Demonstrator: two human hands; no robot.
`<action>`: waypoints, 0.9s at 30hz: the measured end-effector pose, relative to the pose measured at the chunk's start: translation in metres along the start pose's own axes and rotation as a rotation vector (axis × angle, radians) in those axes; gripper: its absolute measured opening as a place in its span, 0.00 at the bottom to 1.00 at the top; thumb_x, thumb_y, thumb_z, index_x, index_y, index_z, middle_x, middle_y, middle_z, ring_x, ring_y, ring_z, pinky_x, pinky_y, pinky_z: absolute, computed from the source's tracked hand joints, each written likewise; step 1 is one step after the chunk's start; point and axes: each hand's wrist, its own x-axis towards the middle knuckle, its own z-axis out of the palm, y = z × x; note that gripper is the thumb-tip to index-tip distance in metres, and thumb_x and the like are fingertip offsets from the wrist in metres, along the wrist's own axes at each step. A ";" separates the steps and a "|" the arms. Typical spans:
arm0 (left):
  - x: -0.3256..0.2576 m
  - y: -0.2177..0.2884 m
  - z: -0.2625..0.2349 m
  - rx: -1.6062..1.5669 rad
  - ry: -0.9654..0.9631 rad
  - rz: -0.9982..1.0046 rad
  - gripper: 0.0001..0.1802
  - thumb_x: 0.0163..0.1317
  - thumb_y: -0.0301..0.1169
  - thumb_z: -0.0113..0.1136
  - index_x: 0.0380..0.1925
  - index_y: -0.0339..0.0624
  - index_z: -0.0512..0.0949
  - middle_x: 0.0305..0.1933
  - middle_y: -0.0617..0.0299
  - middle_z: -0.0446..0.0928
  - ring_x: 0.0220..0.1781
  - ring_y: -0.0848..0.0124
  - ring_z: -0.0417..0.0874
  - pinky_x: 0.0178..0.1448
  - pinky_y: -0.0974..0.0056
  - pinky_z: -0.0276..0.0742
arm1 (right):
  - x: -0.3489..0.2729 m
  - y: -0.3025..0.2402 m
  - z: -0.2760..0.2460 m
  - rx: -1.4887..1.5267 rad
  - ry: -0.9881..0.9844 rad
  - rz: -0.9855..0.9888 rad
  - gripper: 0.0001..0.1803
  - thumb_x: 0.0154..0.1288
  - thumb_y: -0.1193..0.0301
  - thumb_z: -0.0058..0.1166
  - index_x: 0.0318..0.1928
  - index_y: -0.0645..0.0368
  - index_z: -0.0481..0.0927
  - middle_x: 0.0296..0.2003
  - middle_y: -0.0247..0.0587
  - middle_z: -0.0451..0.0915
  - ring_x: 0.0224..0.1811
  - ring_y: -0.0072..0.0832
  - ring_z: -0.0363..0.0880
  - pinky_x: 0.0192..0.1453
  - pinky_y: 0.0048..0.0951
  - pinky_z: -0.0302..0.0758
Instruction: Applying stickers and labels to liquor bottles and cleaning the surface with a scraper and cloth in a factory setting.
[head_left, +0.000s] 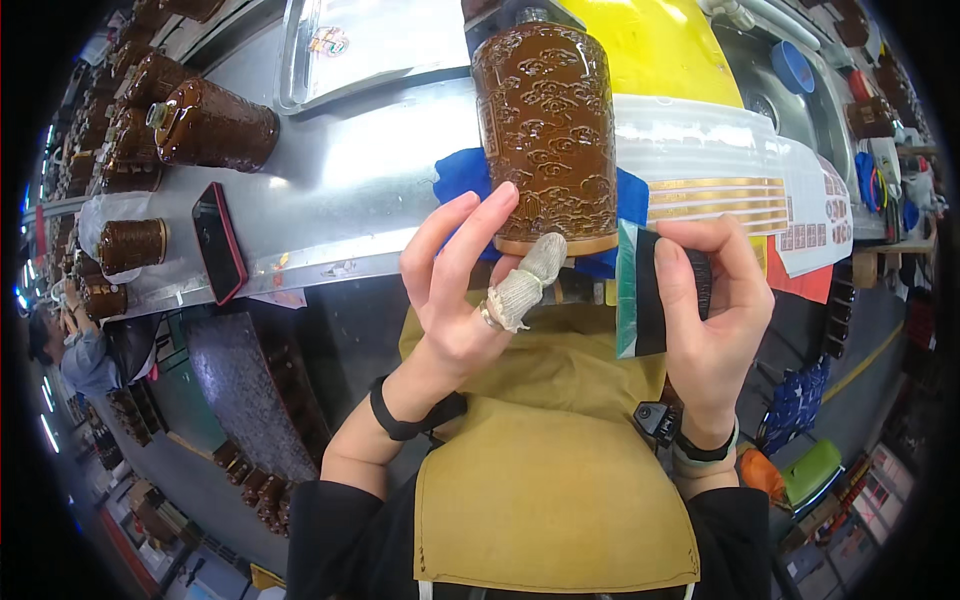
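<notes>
A brown glazed bottle (547, 130) with raised cloud patterns lies on a blue cloth (461, 176), its base toward me. My left hand (470, 270) is at the base's left edge. Its thumb, in a pale knitted cover, presses the rim while the fingers reach along the bottle's side. To the right of the base, my right hand (715, 300) pinches a flat black piece with a green strip (642, 295) between thumb and fingers. The kind of this piece is unclear. It is held upright beside the cloth.
Another brown bottle (220, 128) and a phone (218, 243) lie on the metal table (330, 170) at left. A clear tray (350, 45) is at the back. Gold-striped sheets (715, 198) and a yellow sheet (670, 50) cover the right side. A person (90, 350) works far left.
</notes>
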 end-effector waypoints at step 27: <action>-0.006 -0.001 0.004 -0.062 0.062 -0.014 0.20 0.49 0.16 0.69 0.42 0.50 0.89 0.62 0.54 0.80 0.62 0.54 0.78 0.59 0.58 0.80 | 0.003 -0.005 0.018 -0.045 -0.051 -0.015 0.05 0.61 0.82 0.63 0.37 0.65 0.82 0.30 0.42 0.78 0.30 0.32 0.78 0.35 0.29 0.72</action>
